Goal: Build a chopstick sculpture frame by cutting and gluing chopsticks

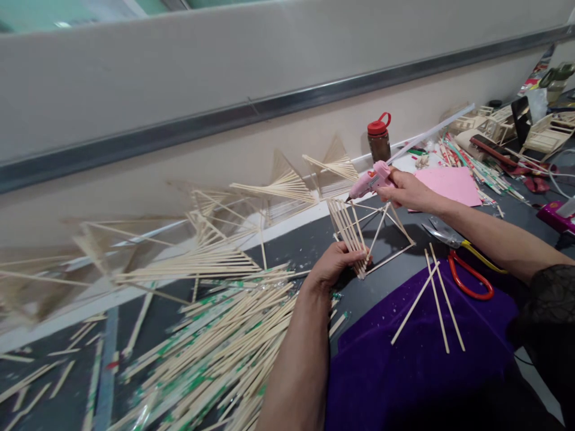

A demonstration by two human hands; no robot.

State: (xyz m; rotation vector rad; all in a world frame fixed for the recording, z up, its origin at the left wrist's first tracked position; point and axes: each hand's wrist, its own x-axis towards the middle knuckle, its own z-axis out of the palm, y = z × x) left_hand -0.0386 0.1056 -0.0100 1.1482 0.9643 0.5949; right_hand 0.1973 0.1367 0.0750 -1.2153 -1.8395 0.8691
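Note:
My left hand (338, 262) is closed on the lower end of a wooden stick frame (349, 230), whose near side is a fan of several sticks set side by side. In my right hand (406, 188) is a pink glue gun (371, 181), fingers wrapped round its handle. The gun's nozzle points down and left at the top edge of the stick fan, touching or very close to it. The frame's open side, made of crossing sticks, extends right over the dark table (305, 239). Three loose sticks (435, 299) lie on a purple cloth (386, 371) in front.
Scissors (471, 278) with red and yellow handles lie right of the frame. Wrapped and loose sticks (233, 335) cover the left front. More stick structures (193, 263) stand along the wall. A red-capped bottle (378, 140) and pink paper (449, 185) are behind my right hand.

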